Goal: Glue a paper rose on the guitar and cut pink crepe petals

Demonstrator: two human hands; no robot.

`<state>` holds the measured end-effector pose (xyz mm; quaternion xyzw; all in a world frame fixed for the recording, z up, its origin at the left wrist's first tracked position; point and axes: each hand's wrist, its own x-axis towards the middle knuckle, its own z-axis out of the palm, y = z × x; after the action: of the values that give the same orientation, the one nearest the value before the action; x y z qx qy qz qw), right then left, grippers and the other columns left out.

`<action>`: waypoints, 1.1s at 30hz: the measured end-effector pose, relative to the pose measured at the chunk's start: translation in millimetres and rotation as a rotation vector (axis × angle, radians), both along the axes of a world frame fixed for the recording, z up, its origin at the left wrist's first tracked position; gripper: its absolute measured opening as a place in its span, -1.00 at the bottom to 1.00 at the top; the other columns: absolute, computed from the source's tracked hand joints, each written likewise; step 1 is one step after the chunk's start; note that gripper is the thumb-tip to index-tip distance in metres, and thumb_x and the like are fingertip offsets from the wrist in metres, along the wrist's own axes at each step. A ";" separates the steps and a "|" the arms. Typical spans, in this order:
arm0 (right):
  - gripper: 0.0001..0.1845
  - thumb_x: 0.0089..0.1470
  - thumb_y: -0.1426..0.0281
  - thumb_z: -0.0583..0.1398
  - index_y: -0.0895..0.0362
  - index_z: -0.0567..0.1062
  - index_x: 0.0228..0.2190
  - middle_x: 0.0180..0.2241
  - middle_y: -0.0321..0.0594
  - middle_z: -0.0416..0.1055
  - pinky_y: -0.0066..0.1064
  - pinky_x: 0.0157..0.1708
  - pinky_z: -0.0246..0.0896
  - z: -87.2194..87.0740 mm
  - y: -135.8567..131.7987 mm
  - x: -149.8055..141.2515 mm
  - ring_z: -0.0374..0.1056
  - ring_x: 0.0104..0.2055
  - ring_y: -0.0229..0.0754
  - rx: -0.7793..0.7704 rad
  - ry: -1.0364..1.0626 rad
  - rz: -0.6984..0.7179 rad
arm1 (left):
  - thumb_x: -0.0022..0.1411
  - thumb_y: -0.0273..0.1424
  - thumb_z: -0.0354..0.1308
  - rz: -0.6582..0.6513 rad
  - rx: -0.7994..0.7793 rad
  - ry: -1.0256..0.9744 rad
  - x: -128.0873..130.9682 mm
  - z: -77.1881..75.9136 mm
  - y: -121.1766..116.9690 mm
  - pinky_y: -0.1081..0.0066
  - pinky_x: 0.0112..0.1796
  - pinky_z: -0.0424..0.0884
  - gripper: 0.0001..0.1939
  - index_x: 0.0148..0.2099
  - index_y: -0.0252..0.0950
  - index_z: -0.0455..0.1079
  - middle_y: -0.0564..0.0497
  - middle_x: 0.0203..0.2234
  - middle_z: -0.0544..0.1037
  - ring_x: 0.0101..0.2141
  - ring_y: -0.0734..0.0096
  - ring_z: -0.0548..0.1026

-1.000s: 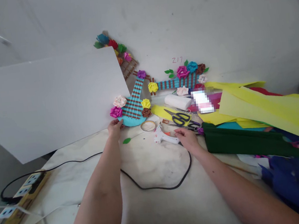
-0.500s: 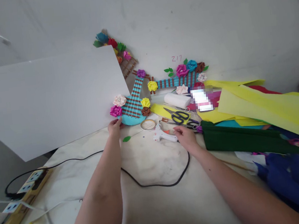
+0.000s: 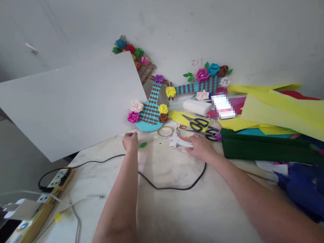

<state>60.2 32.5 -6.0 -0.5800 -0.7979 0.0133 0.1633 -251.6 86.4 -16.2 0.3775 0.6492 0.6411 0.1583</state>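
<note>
Long tan power strip (image 3: 41,217): sockets along the top; blocky white adapter (image 3: 24,209) near one end.
White glue gun (image 3: 178,141): on the marbled tabletop (image 3: 176,225), orange trigger showing; thin black cord (image 3: 169,189) loops nearer the wearer.
Right hand (image 3: 202,147): fingers closed on the glue gun's handle.
Left hand (image 3: 130,141): fingers curled in; whether anything is pinched (fingertips barely visible) cannot tell.
Turquoise guitar-shaped craft piece (image 3: 148,127): just beyond left hand, contact unclear; brown strips, pale strings, crinkled flowers at its edges.
Flat green leaf (image 3: 143,144): pointed oval, between the hands.
Black-handled scissors (image 3: 199,125): blades over yellow sheet material.
Folded dark green sheet (image 3: 264,143): matte, right of right hand.
Blue material (image 3: 307,194): crumpled heap.
</note>
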 end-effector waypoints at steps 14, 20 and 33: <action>-0.72 0.15 0.34 0.00 0.17 0.37 -0.15 -0.17 -0.04 0.37 -0.36 -0.28 0.12 5.8 -23.8 -20.9 0.30 -0.13 -0.08 0.020 -0.004 0.023 | 0.00 -0.17 0.11 -0.067 -0.383 0.283 98.5 21.2 -68.0 0.33 -0.40 0.27 -0.75 -0.56 -0.21 0.38 -0.10 -0.61 0.52 -0.39 0.16 0.49; -0.63 0.19 0.25 -0.07 0.22 0.31 -0.11 -0.19 0.01 0.40 -0.32 -0.33 0.14 9.5 -34.7 -34.4 0.37 -0.24 -0.06 -0.004 0.042 -0.049 | 0.00 0.03 0.07 -0.456 -0.421 -0.096 143.2 11.7 -93.1 0.37 -0.51 0.30 -0.53 -0.63 -0.27 0.35 -0.12 -0.65 0.49 -0.63 0.36 0.42; -0.71 0.18 0.36 -0.07 0.16 0.29 -0.10 -0.11 -0.07 0.34 -0.37 -0.27 0.20 -1.5 -54.2 -57.8 0.33 -0.16 -0.13 0.088 0.242 0.170 | 0.03 -0.06 0.11 -0.326 -0.095 -0.542 180.4 -0.8 -105.5 0.42 -0.40 0.32 -0.62 -0.43 -0.32 0.29 -0.02 -0.59 0.44 -0.46 0.36 0.44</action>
<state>2.4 -21.8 -7.5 -0.4969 -0.8185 0.0619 0.2817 -71.2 -19.1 -16.9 0.2840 0.5435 0.6537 0.4435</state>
